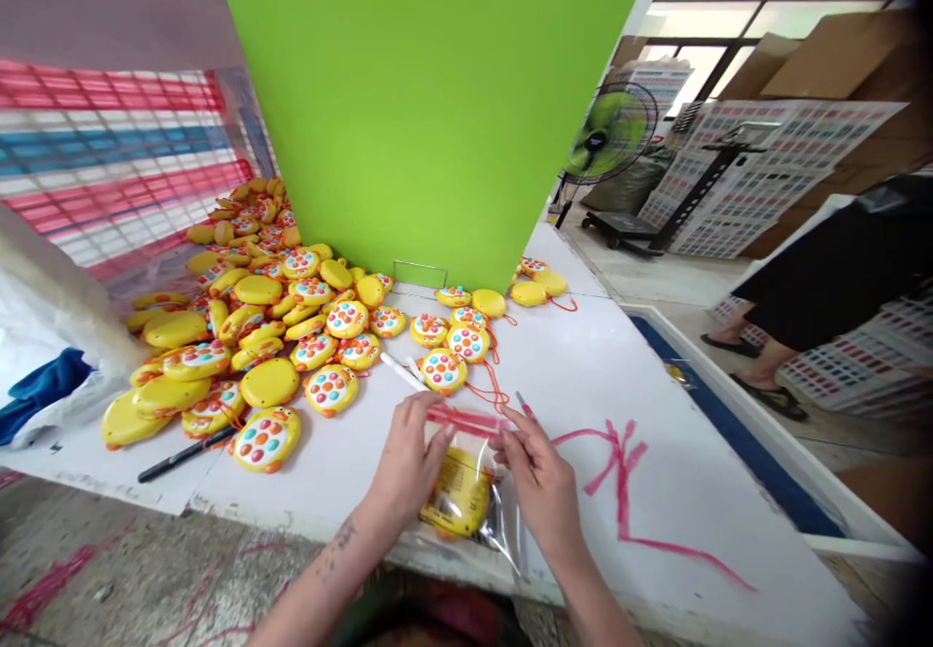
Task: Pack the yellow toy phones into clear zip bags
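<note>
In the head view, your left hand (409, 445) and right hand (537, 460), both curled, pinch the clear bag (504, 523) near its top; the yellow toy (461, 509) lies inside, between them. Black print (453, 482) there is too small to read; red strokes (623, 482) lie right of your right hand.

- Between our left hand (408, 443) and right hand (543, 467): the bag (504, 532), one toy (459, 501) inside.
- To our left on the table (685, 492): toy pile (257, 289).
- Behind the bag: panel (444, 113).
</note>
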{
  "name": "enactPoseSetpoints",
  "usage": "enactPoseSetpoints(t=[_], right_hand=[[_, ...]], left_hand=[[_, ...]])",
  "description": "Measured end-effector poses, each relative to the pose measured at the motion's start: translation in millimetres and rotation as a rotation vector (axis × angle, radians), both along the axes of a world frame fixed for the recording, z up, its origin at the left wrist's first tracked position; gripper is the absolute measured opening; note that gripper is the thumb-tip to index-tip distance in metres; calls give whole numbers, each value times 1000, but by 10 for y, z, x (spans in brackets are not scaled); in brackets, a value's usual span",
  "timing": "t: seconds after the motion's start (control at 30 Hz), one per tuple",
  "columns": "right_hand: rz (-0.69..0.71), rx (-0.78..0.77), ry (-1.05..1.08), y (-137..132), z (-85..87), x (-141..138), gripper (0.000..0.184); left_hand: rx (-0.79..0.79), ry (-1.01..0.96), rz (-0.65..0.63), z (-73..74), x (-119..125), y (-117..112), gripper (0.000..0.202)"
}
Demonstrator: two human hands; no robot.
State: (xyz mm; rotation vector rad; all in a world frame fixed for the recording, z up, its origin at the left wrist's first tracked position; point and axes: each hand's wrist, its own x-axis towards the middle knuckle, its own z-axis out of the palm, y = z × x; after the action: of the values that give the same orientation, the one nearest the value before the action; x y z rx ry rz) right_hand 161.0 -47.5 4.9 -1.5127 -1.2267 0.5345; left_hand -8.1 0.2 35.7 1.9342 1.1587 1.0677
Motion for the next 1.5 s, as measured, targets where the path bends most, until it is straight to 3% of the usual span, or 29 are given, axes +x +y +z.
enactPoseSetpoints(t=[0.07,0.17,0.27,0.37,0.5,0.63,0.87,0.97,1.1,1.27,1.4,1.5], right_hand=[[-20,24,39,-30,-4,-18,36],[-35,51,30,-59,-5,-31,34],[-55,97,-95,-56,27,-9,31],[-74,249,-328,-50,116,17,30],[40,424,-572,-77,284,-38,39],[180,412,-723,-79,371,-145,44],[200,244,-730,-22,327,-101,37],[172,275,-703,-19,383,-96,37],[96,409,-742,-16,485,-154,44],[119,487,-816,0,495,-233,52],[92,440,-697,66,416,-233,38],[-71,277,-491,120,318,9,23]], left_hand=[[-183,-90,26,-27,-35,11,35],[-397,-124,-48,-73,-46,31,33],[-442,-168,-95,-113,-22,40,23],[-518,-306,-104,-117,18,28,25],[-593,-398,-139,-27,71,-23,30],[-563,-458,-167,82,79,-78,29],[-619,-568,-102,53,72,-137,30],[-635,-562,-129,50,92,-156,32],[-534,-444,-243,147,91,-176,31],[-289,-69,-296,309,76,-213,27],[-218,99,-299,325,94,-238,28],[-277,65,-300,231,102,-215,33]])
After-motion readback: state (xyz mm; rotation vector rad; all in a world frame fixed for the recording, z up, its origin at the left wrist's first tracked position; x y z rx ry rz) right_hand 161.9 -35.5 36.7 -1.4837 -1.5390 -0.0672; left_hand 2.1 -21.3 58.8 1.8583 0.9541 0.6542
